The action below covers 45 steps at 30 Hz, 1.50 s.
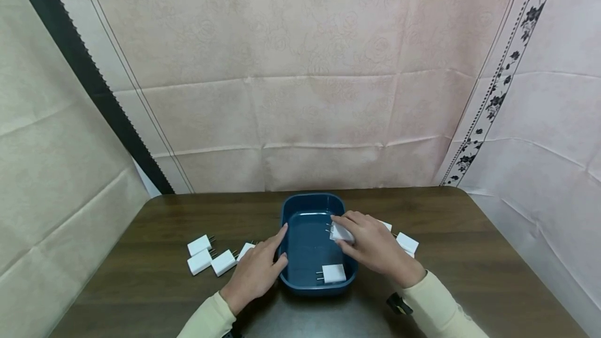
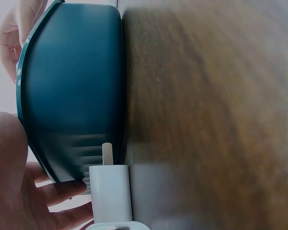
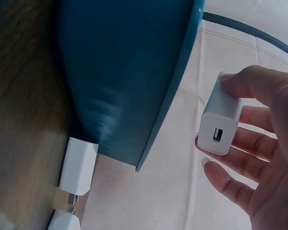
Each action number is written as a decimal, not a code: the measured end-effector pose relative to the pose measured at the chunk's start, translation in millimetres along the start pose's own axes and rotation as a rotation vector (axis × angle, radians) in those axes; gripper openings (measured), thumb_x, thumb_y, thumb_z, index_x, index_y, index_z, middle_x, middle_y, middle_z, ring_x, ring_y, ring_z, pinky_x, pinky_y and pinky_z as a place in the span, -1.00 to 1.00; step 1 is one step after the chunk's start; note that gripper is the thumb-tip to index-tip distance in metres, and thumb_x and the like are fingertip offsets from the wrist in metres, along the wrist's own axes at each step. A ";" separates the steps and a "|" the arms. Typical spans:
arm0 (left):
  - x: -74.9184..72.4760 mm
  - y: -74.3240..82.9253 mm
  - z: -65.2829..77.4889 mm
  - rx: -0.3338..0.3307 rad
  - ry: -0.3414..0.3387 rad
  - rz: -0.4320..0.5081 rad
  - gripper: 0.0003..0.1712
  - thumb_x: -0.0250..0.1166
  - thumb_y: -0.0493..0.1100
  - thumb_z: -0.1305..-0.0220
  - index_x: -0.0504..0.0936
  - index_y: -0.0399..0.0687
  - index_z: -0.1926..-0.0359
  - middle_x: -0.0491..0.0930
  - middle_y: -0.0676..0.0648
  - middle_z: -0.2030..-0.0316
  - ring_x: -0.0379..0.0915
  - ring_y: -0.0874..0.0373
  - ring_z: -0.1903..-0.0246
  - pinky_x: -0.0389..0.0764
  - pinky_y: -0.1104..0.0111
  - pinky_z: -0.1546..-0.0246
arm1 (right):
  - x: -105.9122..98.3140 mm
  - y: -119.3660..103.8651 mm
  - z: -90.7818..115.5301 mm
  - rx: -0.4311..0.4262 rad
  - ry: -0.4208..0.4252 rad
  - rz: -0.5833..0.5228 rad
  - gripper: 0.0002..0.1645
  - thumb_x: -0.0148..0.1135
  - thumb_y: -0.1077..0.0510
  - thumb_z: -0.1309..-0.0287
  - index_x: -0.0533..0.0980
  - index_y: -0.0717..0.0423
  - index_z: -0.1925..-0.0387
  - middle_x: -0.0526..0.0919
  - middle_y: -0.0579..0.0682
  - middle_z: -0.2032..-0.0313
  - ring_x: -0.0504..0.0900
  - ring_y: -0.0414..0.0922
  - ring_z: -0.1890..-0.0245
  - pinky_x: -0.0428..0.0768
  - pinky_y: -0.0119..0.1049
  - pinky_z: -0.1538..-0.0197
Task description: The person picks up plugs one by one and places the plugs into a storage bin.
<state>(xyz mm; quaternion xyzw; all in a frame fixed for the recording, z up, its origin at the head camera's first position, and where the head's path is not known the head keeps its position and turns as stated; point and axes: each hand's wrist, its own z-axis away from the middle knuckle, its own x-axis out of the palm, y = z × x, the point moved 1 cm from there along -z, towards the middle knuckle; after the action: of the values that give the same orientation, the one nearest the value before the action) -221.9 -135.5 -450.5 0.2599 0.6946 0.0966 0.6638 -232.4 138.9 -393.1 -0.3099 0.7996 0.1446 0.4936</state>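
Observation:
My right hand (image 1: 374, 245) pinches a white USB charger (image 1: 341, 233) between thumb and fingers over the right side of the blue plastic bin (image 1: 300, 287). The right wrist view shows this charger's USB port end beyond the bin's rim. One white charger (image 1: 334, 274) lies inside the bin near its front, prongs to the left. My left hand (image 1: 258, 271) touches the bin's left rim with its index finger extended and its thumb apart. Close below its fingers in the left wrist view stands another white charger (image 2: 111, 194) beside the bin.
Several white chargers (image 1: 199, 262) lie on the brown wooden table (image 1: 141, 286) left of the bin. More chargers (image 1: 407, 242) sit to the right, partly behind my right hand. A pale cloth (image 1: 319, 113) hangs behind the table, with others at both sides.

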 end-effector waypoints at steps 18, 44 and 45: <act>0.0 0.1 -0.4 -0.001 0.001 0.001 -0.27 0.10 0.07 -0.47 0.14 0.19 -0.58 0.48 -0.10 -0.37 0.56 -0.05 -0.10 0.57 -0.14 -0.11 | 9.4 -6.6 -0.6 -0.026 -0.087 -0.086 -0.41 0.42 -0.05 -0.20 0.56 -0.07 -0.26 0.70 -0.06 -0.07 0.64 -0.14 0.00 0.68 -0.20 -0.03; -0.6 0.0 -0.1 0.012 0.005 -0.007 -0.27 0.09 0.06 -0.47 0.14 0.20 -0.58 0.49 -0.09 -0.37 0.57 -0.02 -0.08 0.59 -0.08 -0.06 | 24.9 -8.3 -0.8 -0.078 -0.187 -0.087 -0.48 0.44 -0.05 -0.18 0.62 -0.05 -0.16 0.73 -0.09 0.02 0.68 -0.19 0.05 0.62 -0.13 -0.07; -0.8 0.1 -0.1 0.012 0.005 -0.007 -0.27 0.09 0.06 -0.47 0.14 0.20 -0.58 0.49 -0.08 -0.37 0.57 -0.03 -0.10 0.58 -0.08 -0.06 | 25.5 -8.3 -0.7 -0.079 -0.192 -0.091 -0.49 0.44 -0.05 -0.18 0.62 -0.04 -0.16 0.73 -0.09 0.02 0.69 -0.19 0.05 0.62 -0.12 -0.08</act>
<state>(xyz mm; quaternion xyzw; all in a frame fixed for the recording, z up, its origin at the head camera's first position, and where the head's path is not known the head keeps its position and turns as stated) -222.0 -135.8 -449.8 0.2612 0.6977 0.0909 0.6608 -235.8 123.3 -414.6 -0.3497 0.7274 0.1827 0.5615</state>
